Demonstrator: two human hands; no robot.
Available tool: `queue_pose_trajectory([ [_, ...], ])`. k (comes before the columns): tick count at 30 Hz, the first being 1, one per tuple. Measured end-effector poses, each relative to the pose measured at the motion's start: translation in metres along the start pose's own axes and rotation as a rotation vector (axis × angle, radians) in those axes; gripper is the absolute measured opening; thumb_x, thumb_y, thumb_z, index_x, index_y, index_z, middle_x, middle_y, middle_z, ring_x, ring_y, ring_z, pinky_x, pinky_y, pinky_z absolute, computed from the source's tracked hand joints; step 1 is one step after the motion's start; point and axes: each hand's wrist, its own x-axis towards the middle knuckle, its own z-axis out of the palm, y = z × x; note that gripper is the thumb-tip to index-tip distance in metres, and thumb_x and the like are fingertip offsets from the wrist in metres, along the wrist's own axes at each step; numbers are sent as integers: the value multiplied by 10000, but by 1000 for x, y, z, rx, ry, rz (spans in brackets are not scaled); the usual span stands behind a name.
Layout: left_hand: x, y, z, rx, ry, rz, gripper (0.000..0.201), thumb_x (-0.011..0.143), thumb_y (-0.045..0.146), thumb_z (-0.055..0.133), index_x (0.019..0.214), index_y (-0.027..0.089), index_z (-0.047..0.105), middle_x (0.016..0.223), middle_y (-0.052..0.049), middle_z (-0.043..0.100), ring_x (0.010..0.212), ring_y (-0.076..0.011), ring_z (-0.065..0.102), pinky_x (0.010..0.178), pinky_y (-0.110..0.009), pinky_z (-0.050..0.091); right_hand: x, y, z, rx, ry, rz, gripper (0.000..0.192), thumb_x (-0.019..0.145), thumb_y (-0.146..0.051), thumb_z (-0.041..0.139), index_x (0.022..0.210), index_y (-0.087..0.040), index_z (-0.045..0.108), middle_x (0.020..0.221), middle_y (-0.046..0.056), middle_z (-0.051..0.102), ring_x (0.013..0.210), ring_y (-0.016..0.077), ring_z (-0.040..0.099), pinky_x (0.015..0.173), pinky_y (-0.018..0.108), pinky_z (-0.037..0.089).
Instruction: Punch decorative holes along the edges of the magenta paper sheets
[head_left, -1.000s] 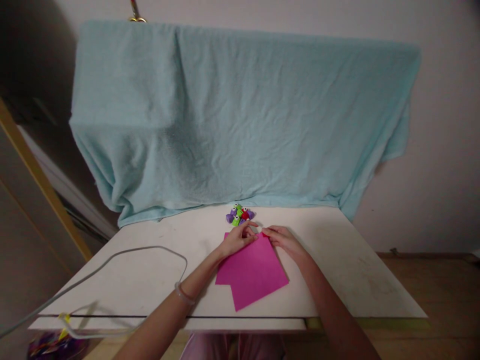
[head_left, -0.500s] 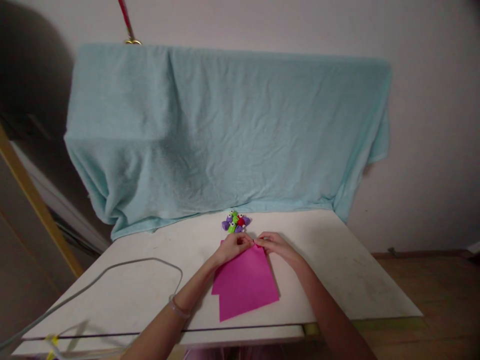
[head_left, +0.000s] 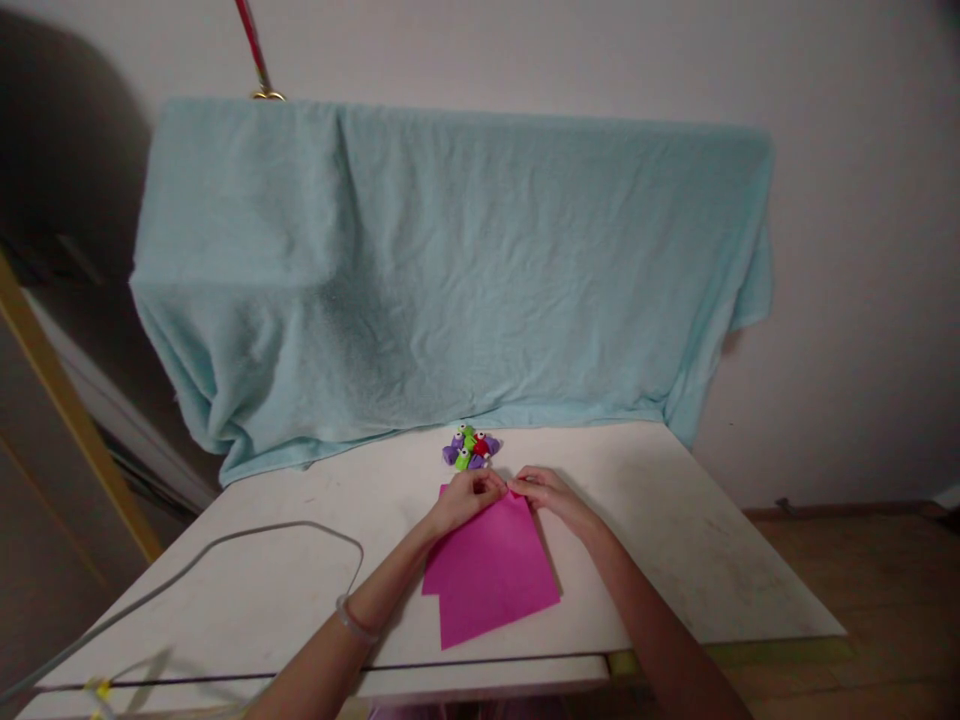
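Note:
Sheets of magenta paper (head_left: 491,580) lie on the white table, overlapping and slightly offset. At their far edge my left hand (head_left: 471,496) is closed, thumb and fingers pinching near the paper's top edge. Close beside it my right hand (head_left: 546,492) pinches the top right corner of the paper. The fingertips of both hands almost meet. Whether anything small sits between them cannot be made out. Just beyond my left hand is a cluster of small purple, green and red pieces with googly eyes (head_left: 469,447).
A light blue cloth (head_left: 480,270) hangs behind the white table (head_left: 637,540) and reaches its back edge. A grey cable (head_left: 247,530) curves across the left side. Something yellow (head_left: 101,688) is at the front left edge. Wooden floor (head_left: 862,560) shows at right.
The view has tipped slightly, so the whole scene sits a little lower. Both hands remain at the far edge of the magenta paper with nearly the same grip.

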Motion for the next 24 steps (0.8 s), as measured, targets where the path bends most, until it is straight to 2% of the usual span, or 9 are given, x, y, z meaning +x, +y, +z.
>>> queue_pose_trajectory([
  [7, 0, 1, 1, 22, -10, 19, 290, 825, 398, 594, 831, 113, 645, 671, -2, 574, 622, -107, 494, 604, -218, 381, 0, -3, 3, 27, 27, 33, 397, 669, -530, 738, 763, -165, 614, 664, -11, 581, 565, 124, 515, 508, 219, 357],
  [15, 1, -2, 1, -2, -15, 28, 257, 820, 366, 604, 831, 113, 650, 702, -10, 595, 646, -111, 510, 630, -222, 394, -8, -13, 5, 28, 18, 42, 370, 717, -509, 713, 781, -156, 626, 679, -5, 580, 592, 118, 514, 538, 218, 366],
  [24, -1, 6, 1, -7, 4, 14, 271, 823, 375, 603, 822, 107, 643, 678, -6, 573, 626, -107, 504, 601, -216, 385, -9, -20, 7, -2, 31, 60, 398, 675, -535, 731, 767, -162, 628, 679, -11, 579, 592, 118, 504, 535, 218, 365],
])
